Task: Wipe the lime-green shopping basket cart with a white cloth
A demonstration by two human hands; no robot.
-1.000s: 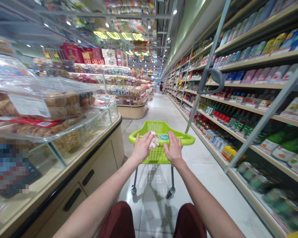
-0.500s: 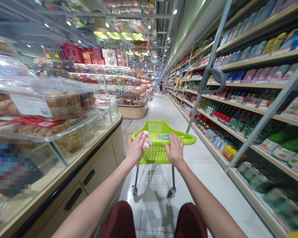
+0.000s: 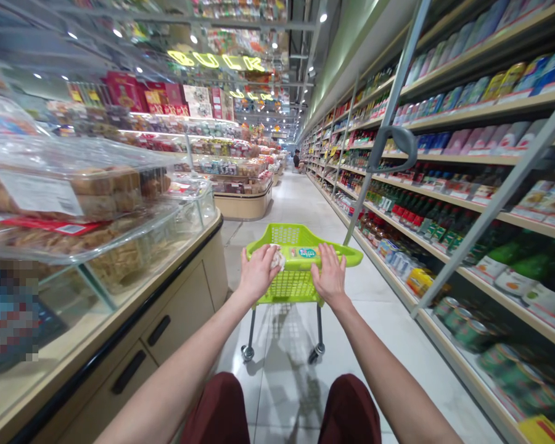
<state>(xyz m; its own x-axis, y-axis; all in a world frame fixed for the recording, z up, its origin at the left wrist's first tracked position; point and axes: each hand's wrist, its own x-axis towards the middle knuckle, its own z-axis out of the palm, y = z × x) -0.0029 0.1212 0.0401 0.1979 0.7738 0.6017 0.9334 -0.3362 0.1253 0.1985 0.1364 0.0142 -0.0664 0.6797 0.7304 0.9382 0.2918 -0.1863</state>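
A lime-green shopping cart [image 3: 289,287] stands in front of me, its handle bar [image 3: 292,262] crossing between my hands. My left hand [image 3: 258,269] is closed on a crumpled white cloth [image 3: 278,256] with brownish spots, pressed against the left part of the handle. Whether it is paper or fabric I cannot tell. On the right part of the handle rests my right hand [image 3: 330,274], fingers curled over the bar. A round blue-green sticker [image 3: 307,252] shows on the handle between them. The cart's wheels [image 3: 316,353] stand on the tiled floor.
On the left runs a wooden counter [image 3: 185,302] with packaged baked goods [image 3: 69,191]. Drink shelves [image 3: 444,209] line the right side, behind a slanted metal ladder rail [image 3: 379,160] with a grey grip. A person [image 3: 296,159] is far down the aisle.
My left fingers have curled further over the cloth, hiding more of it. My right hand has shifted slightly rightward on the handle. The view has turned a little to the right.
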